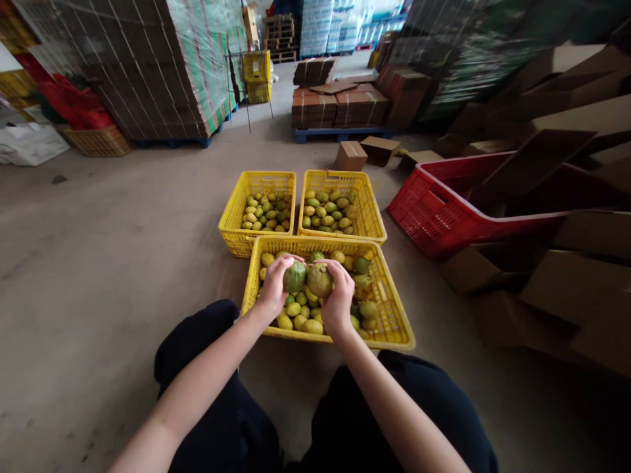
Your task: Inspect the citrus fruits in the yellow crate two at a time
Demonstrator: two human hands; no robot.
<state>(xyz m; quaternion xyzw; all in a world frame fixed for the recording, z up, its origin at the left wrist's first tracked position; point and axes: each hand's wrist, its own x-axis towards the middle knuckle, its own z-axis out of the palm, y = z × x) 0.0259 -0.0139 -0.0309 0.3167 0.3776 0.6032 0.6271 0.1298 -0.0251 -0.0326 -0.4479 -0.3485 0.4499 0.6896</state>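
Observation:
My left hand (pixel 276 284) is closed around a green lemon (pixel 294 276) with bumpy skin. A rounder, yellowish-green lemon (pixel 319 280) sits in my right hand (pixel 338 289), its stem end towards the thumb and fingers. Both fruits are held side by side above the front yellow crate (pixel 394 309). Loose yellow and green lemons (pixel 311 326) lie in that crate below my hands, some hidden by my hands and wrists. Behind it stand a left yellow crate (pixel 227 220) and a right yellow crate (pixel 375 213), each holding more yellow and green lemons.
A red crate (pixel 434 217) with cardboard in it stands to the right, among piled cardboard boxes (pixel 576 282). Flattened cartons (pixel 362 108) are stacked on a blue pallet (pixel 320 136) ahead. A wrapped pallet load (pixel 148 72) is at the back left. My knees flank the front crate.

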